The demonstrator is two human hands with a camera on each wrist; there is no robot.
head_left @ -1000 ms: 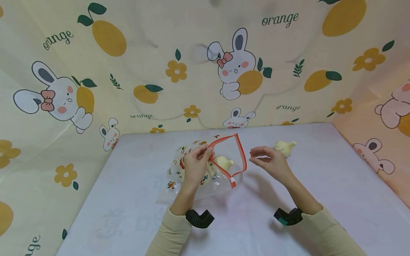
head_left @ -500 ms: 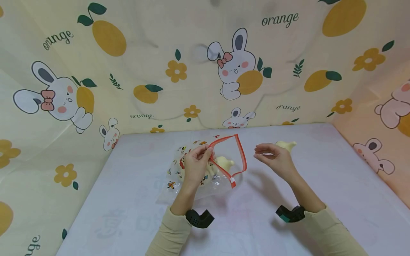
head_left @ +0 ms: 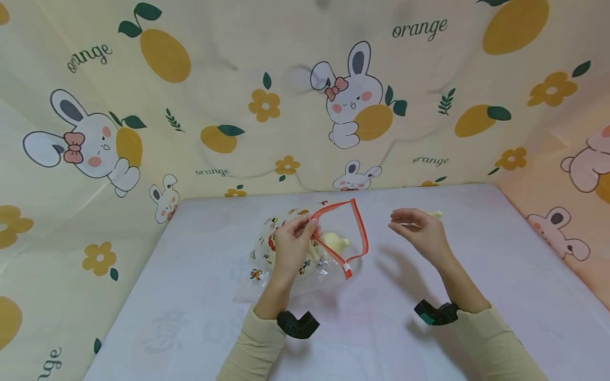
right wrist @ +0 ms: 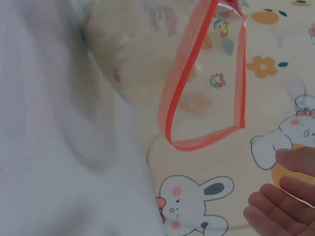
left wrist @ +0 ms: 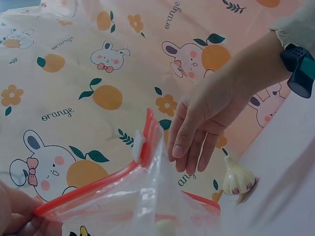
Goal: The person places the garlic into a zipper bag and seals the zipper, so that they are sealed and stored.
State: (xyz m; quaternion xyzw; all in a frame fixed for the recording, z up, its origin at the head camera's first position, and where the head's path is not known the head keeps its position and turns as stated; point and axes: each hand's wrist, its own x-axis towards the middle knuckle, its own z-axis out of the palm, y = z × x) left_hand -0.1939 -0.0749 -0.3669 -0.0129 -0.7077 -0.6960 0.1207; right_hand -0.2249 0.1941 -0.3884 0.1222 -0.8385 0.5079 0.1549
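Observation:
My left hand (head_left: 292,244) pinches the red-edged rim of a clear zip bag (head_left: 358,233) printed with small cartoon figures. The bag's mouth gapes toward the right, and a white slider (left wrist: 140,146) sits at one corner of the red zip. Inside are pale garlic bulbs (head_left: 335,242), partly hidden by my hand and the print. My right hand (head_left: 421,233) hovers right of the bag, fingers loosely bent and holding nothing. Another garlic bulb (left wrist: 238,177) lies on the table beyond that hand; in the head view only its stem tip shows.
The table has a white cover (head_left: 190,264). A cloth printed with rabbits and oranges (head_left: 286,53) stands as a wall behind it and at both sides. Each wrist wears a black camera mount (head_left: 297,324).
My right hand has moved right, away from the bag's mouth, and now covers most of the garlic bulb on the table. The left hand and the bag stay in place.

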